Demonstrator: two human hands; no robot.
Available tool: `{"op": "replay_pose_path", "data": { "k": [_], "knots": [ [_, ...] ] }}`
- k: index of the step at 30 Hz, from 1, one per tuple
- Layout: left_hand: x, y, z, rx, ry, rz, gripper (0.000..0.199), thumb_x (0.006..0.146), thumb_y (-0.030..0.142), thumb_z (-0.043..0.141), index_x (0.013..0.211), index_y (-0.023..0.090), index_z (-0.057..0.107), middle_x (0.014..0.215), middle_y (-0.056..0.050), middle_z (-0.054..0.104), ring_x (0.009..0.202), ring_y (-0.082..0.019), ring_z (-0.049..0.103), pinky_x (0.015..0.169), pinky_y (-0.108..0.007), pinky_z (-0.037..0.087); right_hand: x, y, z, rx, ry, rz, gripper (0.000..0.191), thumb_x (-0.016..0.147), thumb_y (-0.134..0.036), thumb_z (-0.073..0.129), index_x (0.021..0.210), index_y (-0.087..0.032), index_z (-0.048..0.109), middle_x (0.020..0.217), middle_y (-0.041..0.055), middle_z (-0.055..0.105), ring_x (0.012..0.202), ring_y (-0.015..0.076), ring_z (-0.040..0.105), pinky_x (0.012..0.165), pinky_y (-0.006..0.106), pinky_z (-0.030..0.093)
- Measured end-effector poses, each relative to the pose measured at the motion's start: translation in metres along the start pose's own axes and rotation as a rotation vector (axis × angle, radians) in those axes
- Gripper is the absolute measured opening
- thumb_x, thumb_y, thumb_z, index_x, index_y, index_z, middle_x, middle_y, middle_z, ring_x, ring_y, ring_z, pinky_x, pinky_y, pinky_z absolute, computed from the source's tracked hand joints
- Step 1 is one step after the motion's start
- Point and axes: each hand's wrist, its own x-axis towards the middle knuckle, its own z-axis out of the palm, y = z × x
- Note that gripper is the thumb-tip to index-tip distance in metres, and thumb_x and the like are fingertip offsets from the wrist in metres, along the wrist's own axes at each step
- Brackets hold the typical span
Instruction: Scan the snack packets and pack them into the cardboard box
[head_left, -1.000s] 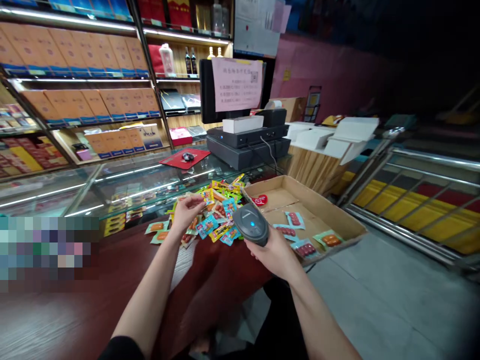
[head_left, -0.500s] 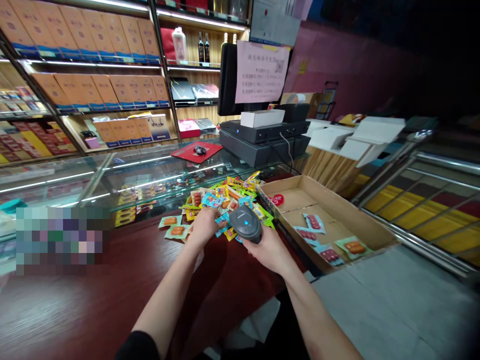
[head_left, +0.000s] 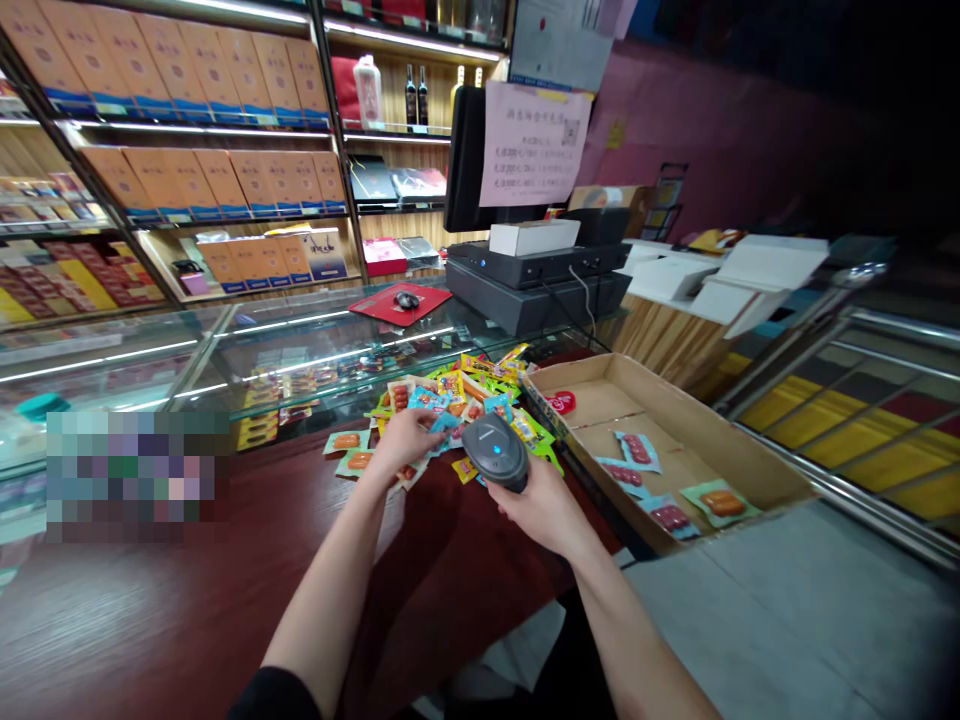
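My right hand (head_left: 547, 505) is wrapped round the handle of a dark grey barcode scanner (head_left: 495, 450), whose blue light is lit. To its left, my left hand (head_left: 405, 442) pinches the edge of a small blue snack packet (head_left: 448, 432) close to the scanner's head. Beneath and beyond both hands spreads a pile of yellow, green and blue snack packets (head_left: 480, 385). Two clear-wrapped sausage packets (head_left: 356, 460) lie on the wood left of my left hand. The scanner hides part of the pile.
A shallow cardboard box (head_left: 675, 430) on the right holds several sausage packets (head_left: 671, 515). Behind stand a cash register (head_left: 540, 290), a monitor with a paper notice (head_left: 536, 145) and a mouse on a red pad (head_left: 401, 305). A glass counter (head_left: 285, 330) and metal railing (head_left: 885, 400) flank the wooden counter.
My left hand has shifted slightly away from the scanner, with the blue packet between its fingers. The right hand keeps the scanner almost in place. The view has turned slightly left.
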Motion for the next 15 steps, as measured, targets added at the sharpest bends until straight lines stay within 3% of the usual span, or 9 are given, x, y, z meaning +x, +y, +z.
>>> {"op": "replay_pose_path", "data": {
  "k": [4, 6, 10, 15],
  "knots": [
    [0.001, -0.006, -0.021, -0.647, 0.020, -0.005, 0.045, 0.064, 0.042, 0.077, 0.097, 0.014, 0.066, 0.088, -0.006, 0.072, 0.075, -0.019, 0.066, 0.070, -0.031, 0.052, -0.003, -0.002, 0.006, 0.024, -0.028, -0.027, 0.021, 0.078, -0.027, 0.060, 0.097, -0.019, 0.067, 0.080, 0.0051, 0.073, 0.079, 0.0230, 0.068, 0.069, 0.030, 0.051],
    [0.001, -0.007, -0.025, -0.839, 0.004, -0.027, 0.054, 0.059, 0.040, 0.082, 0.102, 0.014, 0.064, 0.091, -0.006, 0.071, 0.075, -0.017, 0.066, 0.069, -0.031, 0.054, -0.003, -0.002, 0.010, 0.037, -0.046, -0.058, 0.023, 0.078, -0.026, 0.060, 0.098, -0.018, 0.067, 0.085, 0.0048, 0.073, 0.081, 0.0226, 0.068, 0.071, 0.030, 0.051],
    [0.001, -0.008, -0.025, -0.915, -0.012, -0.078, 0.059, 0.055, 0.035, 0.085, 0.106, 0.014, 0.063, 0.089, -0.005, 0.071, 0.073, -0.015, 0.066, 0.064, -0.026, 0.053, -0.002, -0.001, 0.015, 0.037, -0.063, -0.107, 0.022, 0.077, -0.023, 0.059, 0.097, -0.019, 0.066, 0.092, 0.0043, 0.073, 0.085, 0.0222, 0.067, 0.075, 0.030, 0.050],
    [0.004, -0.010, -0.023, -0.867, 0.046, -0.082, 0.047, 0.055, 0.030, 0.084, 0.095, 0.013, 0.065, 0.071, 0.002, 0.066, 0.059, -0.010, 0.061, 0.055, -0.021, 0.050, -0.001, 0.000, 0.015, 0.004, -0.060, -0.055, 0.017, 0.076, -0.023, 0.059, 0.090, -0.018, 0.066, 0.088, 0.0059, 0.073, 0.082, 0.0229, 0.068, 0.068, 0.028, 0.049]
  ]
}}
